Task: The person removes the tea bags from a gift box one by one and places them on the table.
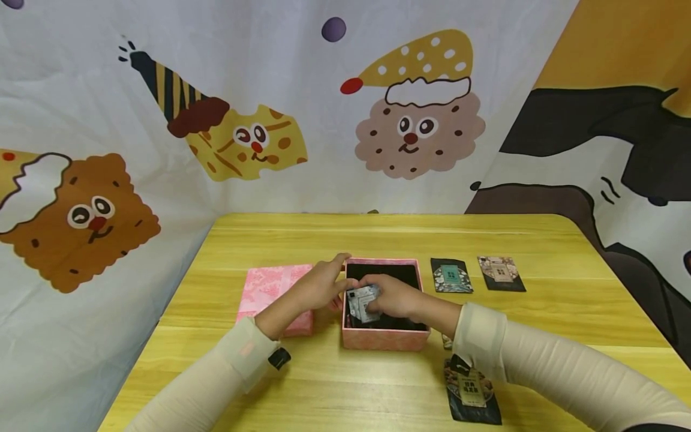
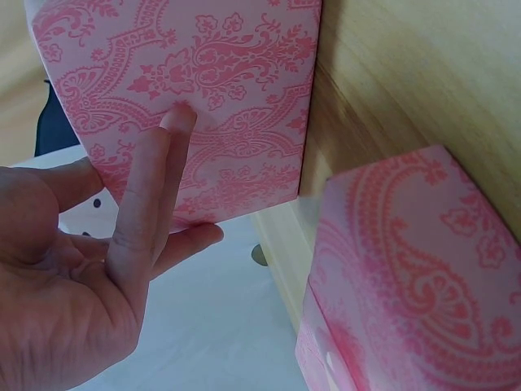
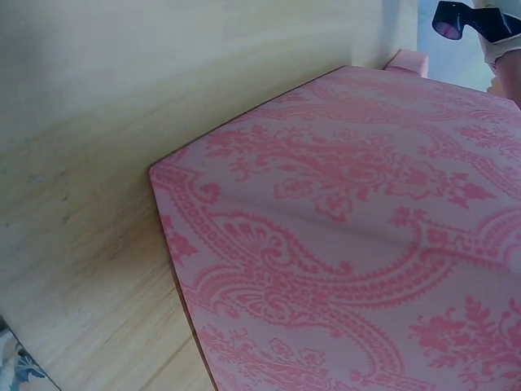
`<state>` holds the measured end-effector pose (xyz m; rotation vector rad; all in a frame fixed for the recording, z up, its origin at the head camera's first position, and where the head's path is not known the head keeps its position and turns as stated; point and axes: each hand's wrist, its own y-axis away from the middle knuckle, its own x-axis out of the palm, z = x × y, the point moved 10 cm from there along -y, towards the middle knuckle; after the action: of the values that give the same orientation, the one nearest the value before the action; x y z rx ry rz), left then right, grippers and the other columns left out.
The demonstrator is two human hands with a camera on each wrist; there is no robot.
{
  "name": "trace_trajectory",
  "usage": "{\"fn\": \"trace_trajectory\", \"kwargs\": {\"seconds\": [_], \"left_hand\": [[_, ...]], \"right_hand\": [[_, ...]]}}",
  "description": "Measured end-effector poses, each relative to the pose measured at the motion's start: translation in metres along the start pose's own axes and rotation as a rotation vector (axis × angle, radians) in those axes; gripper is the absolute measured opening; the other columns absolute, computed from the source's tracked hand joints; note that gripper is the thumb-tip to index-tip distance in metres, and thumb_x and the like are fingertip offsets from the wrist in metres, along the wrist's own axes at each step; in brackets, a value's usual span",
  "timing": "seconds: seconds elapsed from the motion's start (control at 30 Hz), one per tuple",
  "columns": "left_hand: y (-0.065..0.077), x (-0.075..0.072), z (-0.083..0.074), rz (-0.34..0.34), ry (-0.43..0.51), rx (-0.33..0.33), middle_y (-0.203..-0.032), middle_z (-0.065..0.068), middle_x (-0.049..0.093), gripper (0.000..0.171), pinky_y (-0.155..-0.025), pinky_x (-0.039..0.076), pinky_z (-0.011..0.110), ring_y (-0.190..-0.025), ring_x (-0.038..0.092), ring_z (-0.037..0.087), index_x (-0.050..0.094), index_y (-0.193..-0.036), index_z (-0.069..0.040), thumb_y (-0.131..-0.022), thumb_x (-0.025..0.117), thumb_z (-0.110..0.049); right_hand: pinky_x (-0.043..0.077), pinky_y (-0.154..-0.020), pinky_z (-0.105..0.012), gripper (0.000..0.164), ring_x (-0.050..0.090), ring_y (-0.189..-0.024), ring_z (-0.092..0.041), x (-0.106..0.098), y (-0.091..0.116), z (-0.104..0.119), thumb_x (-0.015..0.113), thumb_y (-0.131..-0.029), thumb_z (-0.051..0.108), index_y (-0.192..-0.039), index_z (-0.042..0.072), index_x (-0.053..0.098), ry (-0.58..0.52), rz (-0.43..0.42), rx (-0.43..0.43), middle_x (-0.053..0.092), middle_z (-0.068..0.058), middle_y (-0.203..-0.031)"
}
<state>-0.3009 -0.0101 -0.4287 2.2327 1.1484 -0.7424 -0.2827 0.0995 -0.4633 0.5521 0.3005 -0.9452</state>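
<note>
A pink patterned box (image 1: 385, 340) stands uncovered, its inside black. My left hand (image 1: 318, 287) holds the box's left wall, thumb over the rim and fingers along the outside; the left wrist view shows the fingers (image 2: 142, 204) against the patterned side. Over the box's left half, my right hand (image 1: 396, 297) pinches a small sachet (image 1: 360, 303) with a grey-blue print. My right hand is out of sight in the right wrist view, where the box's outer wall (image 3: 326, 244) fills most of the frame.
A pink lid (image 1: 264, 291) lies left of the box, partly behind my left forearm. Right of the box lie a teal-labelled sachet (image 1: 450, 276) and a beige-labelled sachet (image 1: 502, 273). Nearer, a dark pouch (image 1: 472, 393) lies by my right sleeve; another packet (image 1: 447, 342) is mostly hidden.
</note>
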Motion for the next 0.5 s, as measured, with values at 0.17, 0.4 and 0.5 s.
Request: {"fn": "trace_trajectory", "kwargs": {"seconds": [0.17, 0.4, 0.5], "left_hand": [[-0.0003, 0.0002, -0.0003, 0.002, 0.003, -0.003, -0.145, 0.030, 0.054, 0.067, -0.081, 0.061, 0.039, -0.055, 0.071, 0.019, 0.030, -0.160, -0.003, -0.106, 0.061, -0.027], [-0.0004, 0.0005, -0.0006, 0.004, -0.003, -0.002, -0.145, 0.031, 0.054, 0.065, -0.083, 0.061, 0.040, -0.055, 0.071, 0.019, 0.030, -0.159, -0.003, -0.106, 0.060, -0.027], [-0.0007, 0.0009, 0.0003, 0.004, -0.001, -0.009, -0.145, 0.031, 0.054, 0.065, -0.085, 0.060, 0.042, -0.055, 0.071, 0.019, 0.030, -0.159, -0.003, -0.107, 0.060, -0.026]], "right_hand": [[0.049, -0.075, -0.035, 0.051, 0.057, -0.095, -0.024, -0.0005, -0.0010, 0.0010, 0.071, -0.082, -0.007, -0.131, 0.004, 0.064, -0.018, 0.001, -0.023, 0.064, -0.014, -0.123], [0.052, -0.076, -0.035, 0.049, 0.059, -0.089, -0.021, -0.0013, -0.0036, 0.0012, 0.072, -0.086, -0.001, -0.134, 0.006, 0.064, -0.035, -0.006, -0.038, 0.066, -0.012, -0.116], [0.053, -0.079, -0.036, 0.044, 0.060, -0.093, -0.021, -0.0035, -0.0042, 0.0019, 0.074, -0.088, 0.003, -0.131, 0.007, 0.067, -0.039, -0.026, -0.036, 0.065, -0.013, -0.125]]}}
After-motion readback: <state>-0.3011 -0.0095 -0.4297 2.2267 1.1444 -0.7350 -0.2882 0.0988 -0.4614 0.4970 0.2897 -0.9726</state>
